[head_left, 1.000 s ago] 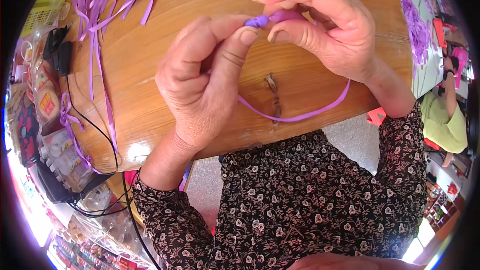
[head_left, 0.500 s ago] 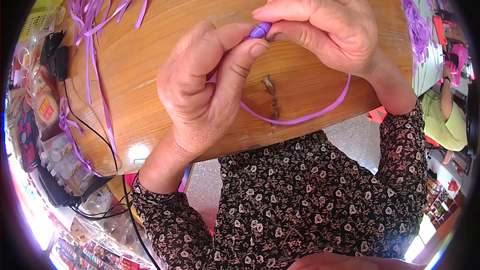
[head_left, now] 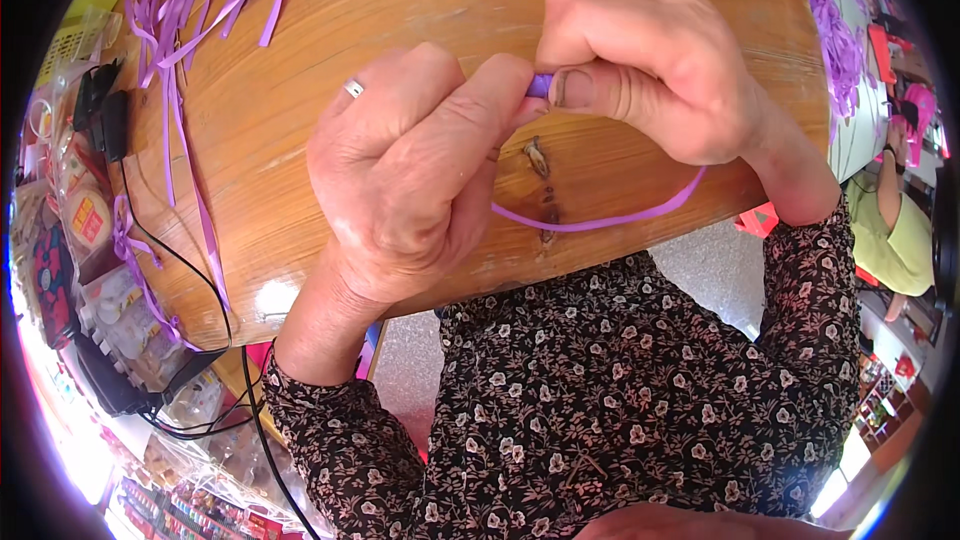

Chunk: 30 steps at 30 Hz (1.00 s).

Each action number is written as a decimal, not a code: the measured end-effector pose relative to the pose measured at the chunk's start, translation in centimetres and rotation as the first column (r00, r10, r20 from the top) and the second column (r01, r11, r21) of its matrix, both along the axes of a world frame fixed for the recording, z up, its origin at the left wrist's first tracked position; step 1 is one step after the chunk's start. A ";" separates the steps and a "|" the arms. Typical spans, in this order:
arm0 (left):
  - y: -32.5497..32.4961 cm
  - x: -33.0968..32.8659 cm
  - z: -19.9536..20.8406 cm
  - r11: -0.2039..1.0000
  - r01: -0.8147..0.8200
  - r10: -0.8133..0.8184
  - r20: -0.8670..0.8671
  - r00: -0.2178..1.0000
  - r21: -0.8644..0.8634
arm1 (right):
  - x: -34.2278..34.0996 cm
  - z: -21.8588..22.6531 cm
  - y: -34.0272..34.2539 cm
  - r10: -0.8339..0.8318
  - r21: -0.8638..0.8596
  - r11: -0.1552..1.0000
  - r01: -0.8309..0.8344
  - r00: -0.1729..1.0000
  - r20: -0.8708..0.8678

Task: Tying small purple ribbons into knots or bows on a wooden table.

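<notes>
My left hand (head_left: 400, 165) and my right hand (head_left: 655, 70) meet above the wooden table (head_left: 270, 130). Between their fingertips is a small purple plastic connector (head_left: 541, 86), pinched from both sides and mostly covered. The right thumb presses on its right end; the left fingers wrap its left end. A narrow purple ribbon (head_left: 600, 224) hangs in a loop below, running from behind the left hand up to behind the right wrist. Its join to the connector is hidden by my fingers.
Loose purple ribbons (head_left: 190, 0) lie in a bundle at the table's far left, several ends trailing. More purple ribbon (head_left: 830, 40) is heaped at the right. A black cable (head_left: 175, 250) crosses the left edge beside bagged goods (head_left: 120, 305). Another person (head_left: 890, 240) sits at far right.
My left hand has rolled over, its back now facing up and its fingers covering more of the connector. The right fingers have curled in, thumb against the connector. The ribbon loop has risen slightly.
</notes>
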<state>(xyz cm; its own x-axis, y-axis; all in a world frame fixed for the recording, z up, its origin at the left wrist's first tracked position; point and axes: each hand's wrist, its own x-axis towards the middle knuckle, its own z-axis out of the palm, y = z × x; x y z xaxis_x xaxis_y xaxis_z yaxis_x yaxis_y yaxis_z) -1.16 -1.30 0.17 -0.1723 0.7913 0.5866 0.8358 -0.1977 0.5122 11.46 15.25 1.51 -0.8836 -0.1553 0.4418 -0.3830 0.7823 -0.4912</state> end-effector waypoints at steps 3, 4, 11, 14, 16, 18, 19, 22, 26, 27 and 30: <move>0.1 -0.3 -0.5 0.998 0.056 -0.055 -0.032 0.998 0.035 | 0.4 -0.5 -0.2 0.131 -0.522 0.848 0.097 0.914 0.383; 0.1 -0.3 -0.6 0.998 0.056 -0.055 -0.032 0.998 0.032 | 0.5 -1.1 -0.5 0.238 -0.744 0.625 0.235 0.851 0.468; 0.8 -0.2 -1.4 0.995 -0.047 0.036 0.122 0.992 0.088 | -0.3 -0.1 -1.0 0.046 -0.659 0.708 0.255 0.914 0.403; 1.2 -0.3 -2.1 0.992 -0.091 0.046 0.423 0.905 0.087 | -1.0 0.0 1.7 0.142 0.207 0.975 -0.076 0.935 -0.326; 0.9 -0.2 -1.8 0.995 -0.098 0.099 0.502 0.859 -0.029 | 0.1 1.7 0.5 -0.035 -0.032 0.999 0.030 0.987 -0.155; 0.7 -0.2 -2.1 0.995 -0.096 0.088 0.517 0.851 -0.011 | -1.0 1.0 0.7 -0.159 -0.251 0.953 0.169 0.986 0.058; 0.9 0.0 -2.0 0.997 -0.075 0.057 0.539 0.840 0.012 | -2.6 -0.9 2.4 -0.007 0.086 0.995 0.049 0.903 -0.429; 1.0 0.2 -1.4 0.999 -0.032 0.034 0.595 0.803 -0.013 | -3.6 -2.0 3.5 0.292 0.431 0.899 0.082 0.623 -0.726; 0.9 0.2 -1.8 0.999 0.027 -0.032 0.634 0.773 0.018 | -3.7 -2.0 3.5 0.282 0.405 0.913 0.048 0.643 -0.712; 0.9 0.3 -1.6 0.997 0.078 -0.057 0.738 0.672 0.006 | -3.7 -2.1 3.6 0.280 0.399 0.916 0.041 0.648 -0.708; 0.5 0.4 -1.4 0.985 0.171 -0.095 0.783 0.615 -0.015 | -3.6 -2.3 3.6 0.271 0.376 0.927 0.016 0.665 -0.696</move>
